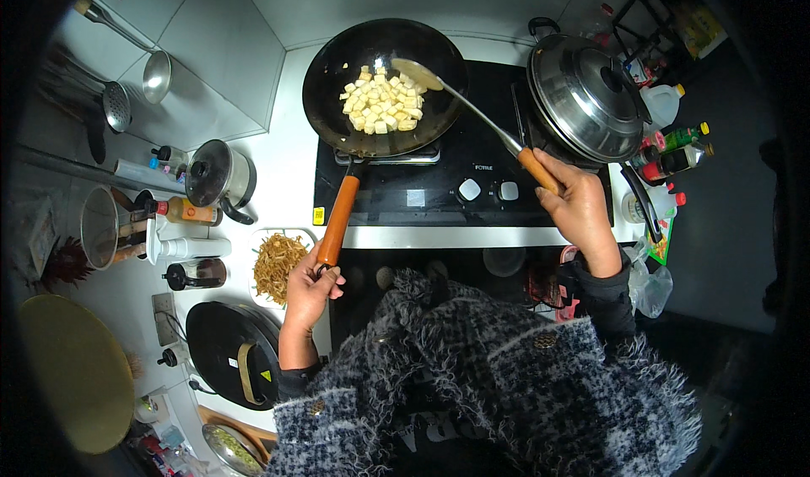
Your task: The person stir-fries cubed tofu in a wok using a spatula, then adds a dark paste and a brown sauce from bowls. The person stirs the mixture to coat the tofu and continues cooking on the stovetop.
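My left hand (311,292) grips the end of the orange wooden handle (339,217) of a black wok (329,110), which sits on the left burner of a black glass gas hob (405,208). Many small pale cubes that look like tofu (381,103) lie heaped in the middle of the wok. In my right hand (574,205) is a metal ladle or spatula (481,116), held by its wooden handle. Its head rests over the wok's right side, by the cubes; whether it touches them I cannot tell.
A lidded steel pan (585,97) covers the right burner, its handle jutting towards me. Bottles (677,160) line the far right. At left stand a small lidded pot (218,173), a plate of brown shreds (278,268) and a round black electric appliance (231,353). Ladles (157,77) hang on the wall.
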`<state>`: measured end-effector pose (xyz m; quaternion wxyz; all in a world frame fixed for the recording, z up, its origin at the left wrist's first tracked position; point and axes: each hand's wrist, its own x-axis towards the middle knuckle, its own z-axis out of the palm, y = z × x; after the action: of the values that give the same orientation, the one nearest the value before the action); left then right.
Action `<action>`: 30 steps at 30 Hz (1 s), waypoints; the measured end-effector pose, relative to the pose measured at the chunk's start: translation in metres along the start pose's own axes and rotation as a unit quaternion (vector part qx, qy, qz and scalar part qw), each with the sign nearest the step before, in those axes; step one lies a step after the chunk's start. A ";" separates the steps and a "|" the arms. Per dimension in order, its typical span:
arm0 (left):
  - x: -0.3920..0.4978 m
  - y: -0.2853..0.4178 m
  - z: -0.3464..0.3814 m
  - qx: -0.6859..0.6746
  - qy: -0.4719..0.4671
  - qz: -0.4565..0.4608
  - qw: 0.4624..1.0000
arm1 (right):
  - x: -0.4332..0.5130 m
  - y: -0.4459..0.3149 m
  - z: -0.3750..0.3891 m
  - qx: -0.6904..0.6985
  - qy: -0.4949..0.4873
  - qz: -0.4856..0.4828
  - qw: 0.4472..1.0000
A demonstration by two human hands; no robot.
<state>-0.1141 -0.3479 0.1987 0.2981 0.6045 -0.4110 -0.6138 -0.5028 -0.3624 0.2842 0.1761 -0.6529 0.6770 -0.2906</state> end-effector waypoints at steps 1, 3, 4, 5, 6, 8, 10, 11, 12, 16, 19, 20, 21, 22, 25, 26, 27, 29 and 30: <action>0.000 -0.001 0.001 -0.005 0.001 0.002 1.000 | 0.001 0.002 0.004 -0.017 0.010 0.007 1.000; -0.001 -0.001 0.001 -0.005 0.007 -0.003 1.000 | 0.006 0.006 0.012 -0.033 0.015 0.007 0.999; -0.001 -0.001 0.001 -0.005 0.008 0.000 1.000 | 0.009 0.007 0.016 -0.038 0.021 0.003 0.999; -0.001 -0.001 0.001 -0.002 0.009 -0.001 1.000 | 0.013 0.009 0.021 -0.031 0.019 0.008 0.999; -0.001 -0.001 0.001 0.001 0.011 -0.002 1.000 | 0.016 0.009 0.026 -0.020 0.021 0.005 1.000; -0.001 -0.001 0.001 -0.002 0.009 0.000 1.000 | 0.022 0.012 0.034 0.010 0.012 0.012 1.000; -0.002 -0.001 0.001 -0.004 0.008 0.003 1.000 | 0.028 0.015 0.040 0.114 -0.034 0.064 0.991; -0.002 -0.001 0.000 -0.003 0.007 0.004 1.000 | 0.029 0.018 0.042 0.159 -0.057 0.103 0.980; -0.002 0.000 0.000 0.001 0.007 0.003 1.000 | 0.029 0.020 0.043 0.207 -0.079 0.114 0.968; -0.004 0.002 -0.006 0.011 0.026 0.006 1.000 | 0.030 0.032 0.048 0.271 -0.119 0.159 0.942; -0.004 0.003 -0.010 -0.010 0.038 0.013 0.999 | 0.031 0.040 0.050 0.319 -0.124 0.208 0.916; -0.004 0.003 -0.010 -0.011 0.043 0.012 0.999 | 0.031 0.041 0.050 0.324 -0.115 0.210 0.915; -0.004 0.003 -0.010 -0.012 0.047 0.013 0.999 | 0.030 0.041 0.051 0.325 -0.105 0.219 0.914; -0.004 0.003 -0.010 -0.004 0.047 0.013 0.999 | 0.030 0.041 0.051 0.302 -0.089 0.204 0.927; -0.003 0.002 -0.011 0.003 0.048 0.018 0.999 | 0.027 0.035 0.049 0.220 -0.044 0.163 0.961; -0.003 0.001 -0.011 0.001 0.046 0.019 0.999 | 0.025 0.031 0.049 0.194 -0.027 0.139 0.971; -0.003 0.001 -0.012 -0.001 0.047 0.019 0.999 | 0.024 0.028 0.047 0.162 -0.013 0.131 0.978; -0.003 0.000 -0.013 -0.002 0.047 0.025 0.999 | 0.018 0.022 0.041 0.163 -0.022 0.126 0.978; -0.003 0.000 -0.012 -0.005 0.048 0.029 0.998 | 0.017 0.020 0.038 0.167 -0.030 0.128 0.977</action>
<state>-0.1016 -0.3467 0.2010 0.3384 0.6196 -0.4102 -0.5773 -0.4965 -0.3853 0.2452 0.3386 -0.5308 0.6910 -0.3551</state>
